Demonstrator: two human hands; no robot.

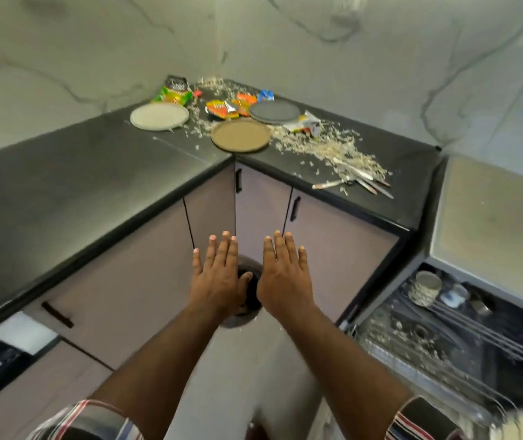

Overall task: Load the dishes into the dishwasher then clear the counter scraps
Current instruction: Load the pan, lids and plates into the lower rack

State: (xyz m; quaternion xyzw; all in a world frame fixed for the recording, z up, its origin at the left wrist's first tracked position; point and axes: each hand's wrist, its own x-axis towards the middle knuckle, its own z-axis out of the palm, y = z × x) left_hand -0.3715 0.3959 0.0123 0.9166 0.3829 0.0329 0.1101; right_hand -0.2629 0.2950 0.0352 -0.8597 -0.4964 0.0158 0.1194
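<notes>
Head view: both hands out in front, palms down, fingers straight and spread, holding nothing. Left hand and right hand sit side by side, just apart, over the floor in front of the corner cabinets. Striped sleeves at bottom edge.

Black L-shaped countertop wraps the corner. Three round plates near the corner: pale beige round plate on the left, tan brown round plate at the inner corner edge, dark grey round plate behind it to the right. All three lie flat, apart from each other, well away from both hands.

Crumpled snack wrappers behind the plates: green-yellow wrapper, orange wrapper, small blue wrapper, white wrapper just beside the grey plate. Light flaky scraps scattered over the corner and the right counter run, thickest to the right of the brown plate. Metal cutlery, several pieces crossing, lies on the right run among the scraps; exact types unclear.

Open dishwasher lower right, rack pulled out, blurred. A patterned cup sits in the rack; flakes on the rack too. Dark round floor object partly hidden under the hands, can't tell what. Lilac-grey cabinet doors with black handles below the counter.
</notes>
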